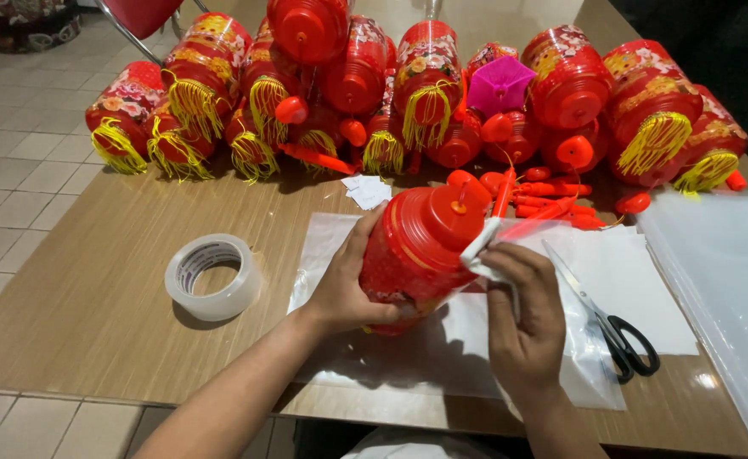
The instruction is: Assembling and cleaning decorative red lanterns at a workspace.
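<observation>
My left hand [347,285] grips the side of a red plastic lantern [420,246] lying tilted over a clear plastic sheet [331,229] on the wooden table [93,289]. My right hand [522,319] presses a small white cloth or paper [478,251] against the lantern's red cap end. The lantern's body has a patterned red wrap.
A roll of clear tape [213,276] lies left of my hands. Black-handled scissors [612,323] rest on white paper to the right. Several red lanterns with yellow tassels [425,85] crowd the far side, with loose red handles [552,200]. Clear bags [722,272] are stacked at the right edge.
</observation>
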